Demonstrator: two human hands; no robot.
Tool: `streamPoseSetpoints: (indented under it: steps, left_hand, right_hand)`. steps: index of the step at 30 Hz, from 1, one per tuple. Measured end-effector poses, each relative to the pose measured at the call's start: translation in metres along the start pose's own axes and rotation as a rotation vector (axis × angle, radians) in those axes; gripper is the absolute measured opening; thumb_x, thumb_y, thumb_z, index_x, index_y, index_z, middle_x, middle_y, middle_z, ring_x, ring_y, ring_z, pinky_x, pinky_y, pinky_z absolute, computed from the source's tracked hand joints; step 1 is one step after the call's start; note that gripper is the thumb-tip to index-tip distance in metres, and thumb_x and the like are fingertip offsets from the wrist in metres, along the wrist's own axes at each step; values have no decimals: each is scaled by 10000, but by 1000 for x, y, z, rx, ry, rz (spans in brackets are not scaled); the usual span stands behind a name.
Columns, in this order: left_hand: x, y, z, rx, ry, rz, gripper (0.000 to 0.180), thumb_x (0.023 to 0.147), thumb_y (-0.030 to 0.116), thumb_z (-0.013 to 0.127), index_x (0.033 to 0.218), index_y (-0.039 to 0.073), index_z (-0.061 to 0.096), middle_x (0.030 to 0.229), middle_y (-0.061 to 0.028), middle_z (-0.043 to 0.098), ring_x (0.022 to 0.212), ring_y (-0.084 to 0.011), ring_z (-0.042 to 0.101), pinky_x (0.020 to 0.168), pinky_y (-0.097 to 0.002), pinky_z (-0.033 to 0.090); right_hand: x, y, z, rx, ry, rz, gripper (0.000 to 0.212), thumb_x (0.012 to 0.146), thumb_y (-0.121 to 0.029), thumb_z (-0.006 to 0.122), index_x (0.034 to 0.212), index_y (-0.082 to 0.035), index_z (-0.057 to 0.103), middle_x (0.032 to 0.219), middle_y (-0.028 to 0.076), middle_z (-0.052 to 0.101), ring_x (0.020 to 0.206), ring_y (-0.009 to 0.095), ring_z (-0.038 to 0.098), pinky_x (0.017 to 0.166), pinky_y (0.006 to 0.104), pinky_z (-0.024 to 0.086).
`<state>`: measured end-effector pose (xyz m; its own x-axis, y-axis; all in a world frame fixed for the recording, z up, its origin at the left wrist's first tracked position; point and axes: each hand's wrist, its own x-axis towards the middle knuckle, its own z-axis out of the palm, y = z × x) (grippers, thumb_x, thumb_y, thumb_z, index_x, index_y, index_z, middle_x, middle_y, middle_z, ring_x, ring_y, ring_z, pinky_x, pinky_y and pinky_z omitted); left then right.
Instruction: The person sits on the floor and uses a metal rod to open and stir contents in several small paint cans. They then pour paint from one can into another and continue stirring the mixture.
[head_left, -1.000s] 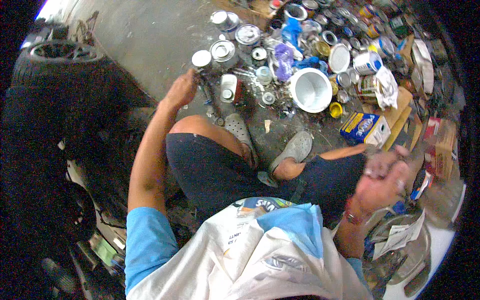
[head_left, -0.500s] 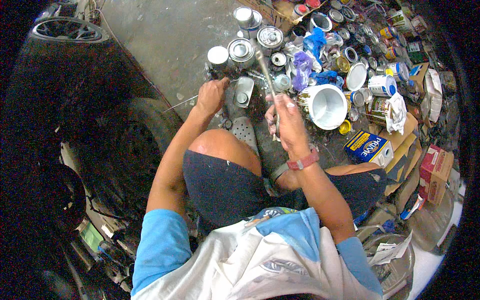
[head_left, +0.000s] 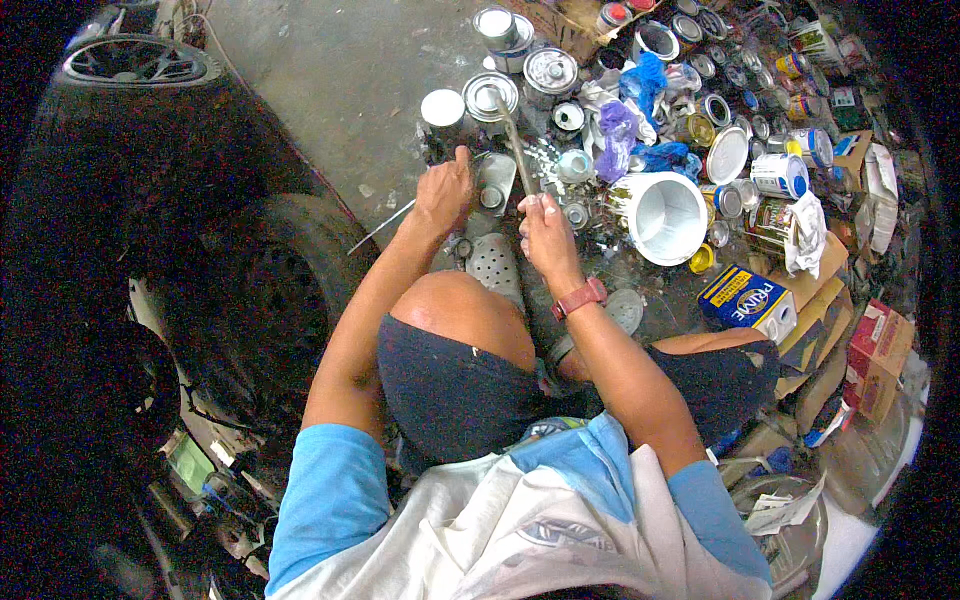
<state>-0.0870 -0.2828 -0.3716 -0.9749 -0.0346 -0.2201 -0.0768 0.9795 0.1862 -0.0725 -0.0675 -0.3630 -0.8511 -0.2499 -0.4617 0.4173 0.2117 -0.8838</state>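
My left hand (head_left: 443,198) is closed around a thin metal rod (head_left: 380,227), whose light end sticks out toward the lower left. Its other end is hidden behind my fist and the clutter. My right hand (head_left: 548,235) grips a long tool with a metal shaft (head_left: 517,148), held slanting up and to the left. The tool's far end overlaps a round silver can lid (head_left: 490,97), and I cannot tell whether they touch. Just beyond my left hand stands a can with a white top (head_left: 442,108). Between my hands lies a shallow metal tray (head_left: 496,172) with a small round container in it.
To the right stand many paint cans, a large white bucket (head_left: 665,220), purple and blue cloths (head_left: 617,138) and a blue box (head_left: 747,300). A dark vehicle's tyre (head_left: 285,265) is close on my left. Below my hands is a grey perforated clog (head_left: 495,270).
My right hand has moved left, and its tool has swung left toward the silver can lid. The left fist has shifted slightly, and the rod in it points more steeply down.
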Motion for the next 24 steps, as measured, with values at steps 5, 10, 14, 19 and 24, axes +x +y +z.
streamPoseSetpoints:
  steps: [5, 10, 14, 19, 24]
  left_hand:
    - [0, 4, 1, 48, 48, 59, 117, 987, 103, 498, 1043, 13, 547, 855, -219, 725, 779, -416, 729, 690, -507, 592]
    - [-4, 11, 0, 15, 46, -17, 135, 1006, 132, 481, 1002, 24, 562, 836, -205, 729, 768, -412, 729, 683, -518, 592]
    - [-2, 17, 1, -7, 47, -73, 188, 1018, 154, 463, 1021, 18, 593, 819, -208, 726, 768, -409, 729, 692, -526, 590]
    - [-5, 12, 13, 54, 106, 3, 223, 1017, 157, 470, 1072, -3, 616, 824, -211, 739, 769, -389, 745, 675, -499, 598]
    - [-5, 11, 18, 107, 98, 10, 203, 1007, 155, 494, 1057, 0, 615, 804, -192, 743, 757, -375, 752, 655, -459, 608]
  right_hand:
    - [6, 9, 4, -206, 46, -73, 356, 1106, -348, 470, 1012, -45, 633, 696, 15, 552, 569, 111, 525, 521, 308, 443]
    - [0, 3, 5, -261, 78, -110, 383, 1103, -359, 461, 1027, -25, 633, 711, 69, 597, 601, 200, 586, 581, 391, 474]
    - [-5, -7, 4, -279, 39, -55, 359, 1098, -334, 457, 1062, -12, 612, 948, 268, 704, 923, 508, 664, 766, 569, 508]
    - [-8, -13, 2, -304, 21, -85, 361, 1103, -331, 446, 1062, -12, 609, 957, 275, 706, 919, 517, 659, 759, 577, 502]
    - [-7, -5, 1, -320, 53, -118, 367, 1102, -337, 449, 1066, -5, 601, 952, 288, 698, 911, 528, 651, 748, 592, 497]
